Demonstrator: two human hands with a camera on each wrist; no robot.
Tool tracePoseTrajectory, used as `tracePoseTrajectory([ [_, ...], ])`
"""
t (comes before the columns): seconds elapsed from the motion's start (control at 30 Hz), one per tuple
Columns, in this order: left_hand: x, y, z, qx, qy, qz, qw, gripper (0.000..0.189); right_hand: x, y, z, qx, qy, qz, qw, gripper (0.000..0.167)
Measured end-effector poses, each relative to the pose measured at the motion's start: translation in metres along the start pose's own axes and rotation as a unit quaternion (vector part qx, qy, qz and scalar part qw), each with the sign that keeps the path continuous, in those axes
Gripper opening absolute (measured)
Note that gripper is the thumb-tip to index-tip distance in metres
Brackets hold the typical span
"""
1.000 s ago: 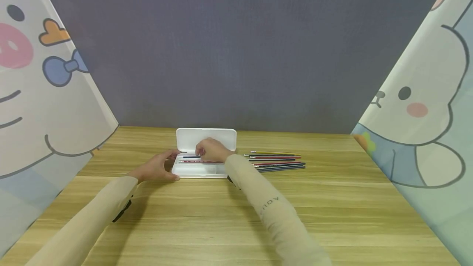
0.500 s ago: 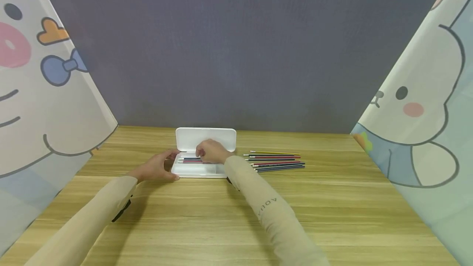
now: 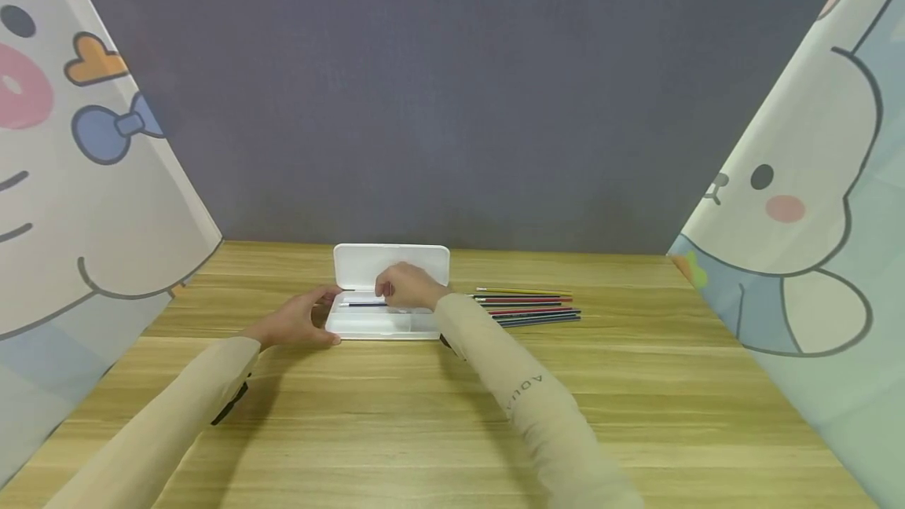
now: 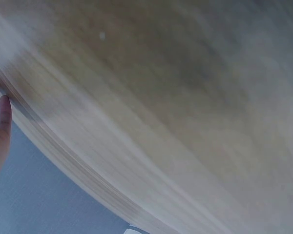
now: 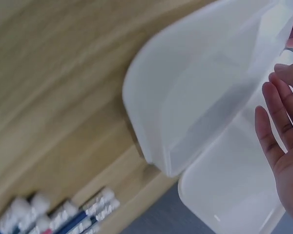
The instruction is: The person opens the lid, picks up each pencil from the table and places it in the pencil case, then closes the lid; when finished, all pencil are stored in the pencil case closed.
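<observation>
Absent from sight now is the red pencil that showed half a second ago beside the dark pencil [image 3: 366,304]; the dark pencil alone is visible in the far compartment of the white case [image 3: 368,324], white end at 9 o'clock, its other end hidden by the right hand. Both hands keep nearly the same places.

Left hand [image 3: 300,320]: at 9 o'clock of the case, gripping its end — thumb at the near corner, fingers at the far one. Right hand [image 3: 410,286]: over the far compartment, toward 1 o'clock, thumb and fingertips drawn close together; whether they grip the pencil cannot be told. Lid [image 3: 353,265]: raised, at 12 o'clock. Loose pencils [image 3: 537,310]: on the counter [image 3: 396,415], at 3 o'clock of the case, white ends toward it.

Judged from the arrangement, the step in hand seems to be settling pencils in the far compartment. It is best done by bracing the case steadily from 9 o'clock, lowering each pencil parallel to the compartment wall — never across it — and freeing the fingertips straight upward, so that neither pencil nor lid is dragged.
</observation>
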State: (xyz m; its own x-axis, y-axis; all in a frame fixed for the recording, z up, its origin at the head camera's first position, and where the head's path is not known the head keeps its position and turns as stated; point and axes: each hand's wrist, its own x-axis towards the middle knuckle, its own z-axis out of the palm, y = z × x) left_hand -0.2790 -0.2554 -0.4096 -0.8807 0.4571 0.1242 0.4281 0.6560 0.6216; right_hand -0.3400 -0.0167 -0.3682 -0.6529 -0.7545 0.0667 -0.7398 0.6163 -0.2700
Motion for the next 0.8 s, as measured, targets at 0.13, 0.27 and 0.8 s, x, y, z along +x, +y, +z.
tracePoseTrajectory([
  [0.13, 0.000, 0.000, 0.000, -0.011, -0.003, -0.004, 0.9999, 0.080, -0.006, 0.003, -0.007, 0.005, -0.004, -0.001, 1.0000, 0.015],
  [0.27, 0.000, 0.001, -0.001, -0.011, -0.003, 0.002, 0.9999, 0.081, -0.015, 0.009, -0.013, 0.003, -0.005, -0.006, 1.0000, 0.014],
  [0.8, -0.001, -0.003, 0.001, -0.017, -0.005, -0.008, 0.9998, 0.083, -0.077, 0.041, -0.026, 0.016, -0.006, -0.031, 0.9994, 0.012],
])
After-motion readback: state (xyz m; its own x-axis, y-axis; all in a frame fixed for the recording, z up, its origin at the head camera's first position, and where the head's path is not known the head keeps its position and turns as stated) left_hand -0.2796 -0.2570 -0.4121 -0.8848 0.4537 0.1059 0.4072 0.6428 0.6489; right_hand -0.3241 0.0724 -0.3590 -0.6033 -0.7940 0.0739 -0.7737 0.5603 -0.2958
